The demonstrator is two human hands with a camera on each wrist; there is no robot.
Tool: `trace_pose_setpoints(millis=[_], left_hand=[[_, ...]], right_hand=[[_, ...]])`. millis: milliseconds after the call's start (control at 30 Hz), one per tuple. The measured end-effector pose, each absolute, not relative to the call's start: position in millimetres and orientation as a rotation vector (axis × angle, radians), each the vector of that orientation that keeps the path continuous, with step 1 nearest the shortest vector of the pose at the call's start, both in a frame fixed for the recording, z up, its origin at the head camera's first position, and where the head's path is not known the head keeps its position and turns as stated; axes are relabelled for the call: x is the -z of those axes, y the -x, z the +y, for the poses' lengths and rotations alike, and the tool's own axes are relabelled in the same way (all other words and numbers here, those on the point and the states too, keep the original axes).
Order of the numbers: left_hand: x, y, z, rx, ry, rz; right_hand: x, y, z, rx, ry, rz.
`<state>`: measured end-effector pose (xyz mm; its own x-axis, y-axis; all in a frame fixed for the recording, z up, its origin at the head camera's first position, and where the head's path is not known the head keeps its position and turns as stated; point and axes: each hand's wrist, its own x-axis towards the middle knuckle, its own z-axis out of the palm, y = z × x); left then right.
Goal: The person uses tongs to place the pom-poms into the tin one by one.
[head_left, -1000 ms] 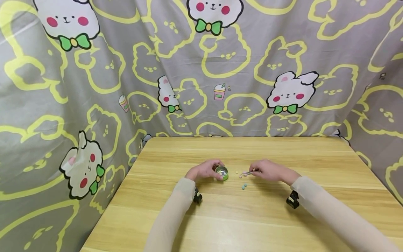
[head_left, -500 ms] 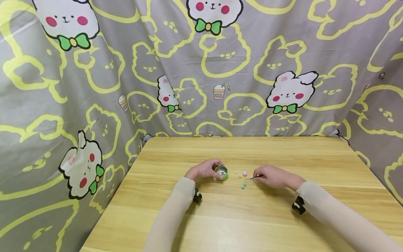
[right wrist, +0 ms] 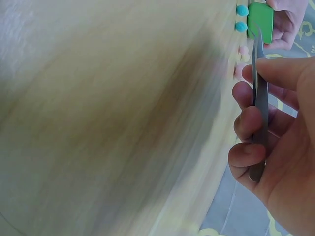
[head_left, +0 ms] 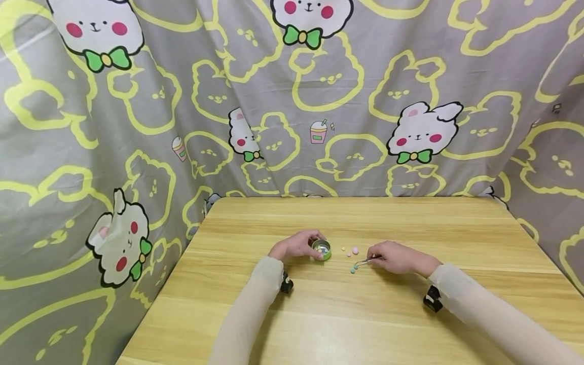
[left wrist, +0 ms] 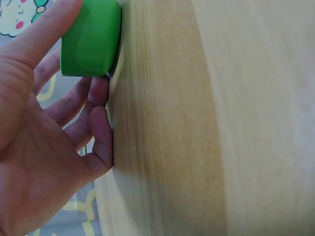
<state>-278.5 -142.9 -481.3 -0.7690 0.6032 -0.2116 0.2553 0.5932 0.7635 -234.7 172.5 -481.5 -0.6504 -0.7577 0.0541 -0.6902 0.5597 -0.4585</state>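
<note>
On the table, my left hand (head_left: 298, 245) holds a small round green tin (head_left: 326, 256) between thumb and fingers, its open top showing small light-coloured bits inside. The tin's green side wall (left wrist: 91, 39) fills the top of the left wrist view. My right hand (head_left: 396, 257) grips metal tweezers (right wrist: 261, 113) with fine bent tips. In the head view those tips reach the rear one of two teal pom-poms (head_left: 353, 270). Behind them lie a larger pink pom-pom (head_left: 355, 250), a small pink pom-pom (head_left: 349, 255) and a small yellow pom-pom (head_left: 343, 249).
The wooden table (head_left: 319, 314) carries the tin and the pom-poms near its middle. A grey curtain (head_left: 274, 167) printed with rabbits hangs behind and along both sides. Each wrist wears a black camera, such as the right wrist camera (head_left: 432, 299).
My right hand has shifted right and towards the front, taking the tweezers from the pink pom-poms to the teal ones. The larger pink pom-pom now shows fully. My left hand and the tin stay put.
</note>
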Motion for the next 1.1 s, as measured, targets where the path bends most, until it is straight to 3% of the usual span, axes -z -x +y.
trace_pose_setpoints(millis=[1100], left_hand=[[481.8, 278.6, -142.2, -1.043, -0.69, 2.367]], right_hand=[[483.0, 237.2, 181.2, 0.678, 1.235, 2.648]])
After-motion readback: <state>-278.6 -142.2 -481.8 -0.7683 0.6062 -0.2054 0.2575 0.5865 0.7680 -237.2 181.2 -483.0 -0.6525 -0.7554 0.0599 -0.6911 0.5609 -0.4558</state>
